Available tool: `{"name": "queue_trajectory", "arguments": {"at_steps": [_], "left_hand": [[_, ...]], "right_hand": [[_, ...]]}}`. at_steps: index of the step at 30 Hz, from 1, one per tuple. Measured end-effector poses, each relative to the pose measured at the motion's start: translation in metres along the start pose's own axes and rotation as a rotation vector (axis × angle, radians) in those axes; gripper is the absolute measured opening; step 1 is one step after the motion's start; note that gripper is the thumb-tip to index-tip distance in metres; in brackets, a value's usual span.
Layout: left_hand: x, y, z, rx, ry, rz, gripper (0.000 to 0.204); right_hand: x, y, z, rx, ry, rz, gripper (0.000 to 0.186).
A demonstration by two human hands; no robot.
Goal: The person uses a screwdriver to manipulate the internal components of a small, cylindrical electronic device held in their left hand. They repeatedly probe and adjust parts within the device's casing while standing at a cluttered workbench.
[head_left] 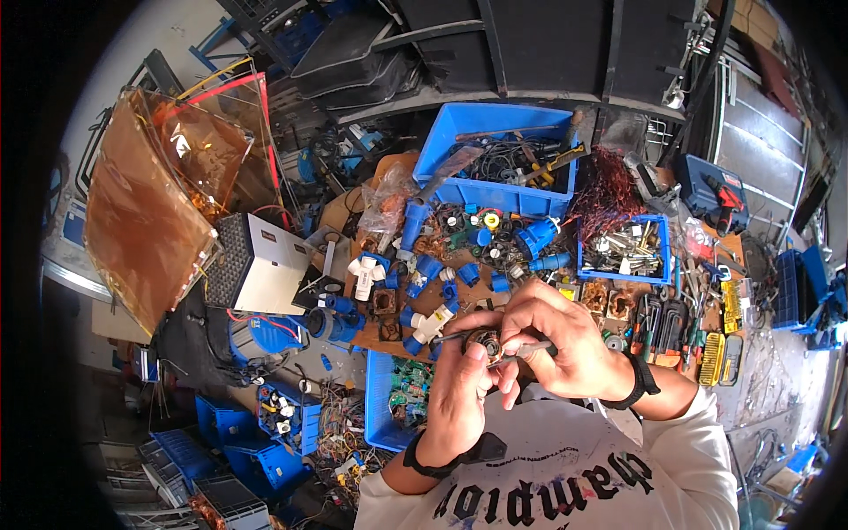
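In the head view, a small round copper-wound part (pixel 482 338) is held up in front of the chest, above the near edge of the worktop (pixel 480 295). It is clamped between the thumb and fingers of the left hand (pixel 458 382). By the right hand (pixel 565 340) a slim grey tool (pixel 533 348) is gripped, its fingers curled together around it; whether the winding is touched by the tool cannot be told, as the contact is hidden among the fingertips.

The step in hand is judged to be close work on the part's windings. For the next move, a steady left hold and fine control of the tool seem to be called for, so that the wire is not nicked.

White fittings (pixel 433 323) are seen just left of the part, and copper-wound cores (pixel 621 305) lie beyond the right hand, near a blue tray (pixel 624 277) of bolts.
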State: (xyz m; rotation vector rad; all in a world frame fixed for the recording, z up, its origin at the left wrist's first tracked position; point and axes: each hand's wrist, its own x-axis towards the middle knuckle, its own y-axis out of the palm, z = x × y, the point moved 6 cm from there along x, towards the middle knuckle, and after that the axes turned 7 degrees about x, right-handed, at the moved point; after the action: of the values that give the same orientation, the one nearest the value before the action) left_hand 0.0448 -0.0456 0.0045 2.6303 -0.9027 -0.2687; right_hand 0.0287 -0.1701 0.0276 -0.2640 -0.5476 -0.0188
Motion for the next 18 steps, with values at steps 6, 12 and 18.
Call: {"name": "queue_trajectory", "arguments": {"at_steps": [6, 12, 18], "left_hand": [[-0.002, -0.009, -0.007, -0.067, 0.058, -0.008, 0.042], [-0.001, -0.008, -0.009, -0.078, 0.057, 0.003, 0.040], [0.000, -0.014, -0.007, -0.112, 0.065, 0.006, 0.040]], "right_hand": [[-0.001, -0.001, 0.003, 0.043, 0.037, -0.013, 0.018], [0.001, -0.006, 0.003, 0.064, 0.059, -0.117, 0.006], [0.000, -0.008, -0.002, 0.118, 0.122, -0.154, 0.008]]}}
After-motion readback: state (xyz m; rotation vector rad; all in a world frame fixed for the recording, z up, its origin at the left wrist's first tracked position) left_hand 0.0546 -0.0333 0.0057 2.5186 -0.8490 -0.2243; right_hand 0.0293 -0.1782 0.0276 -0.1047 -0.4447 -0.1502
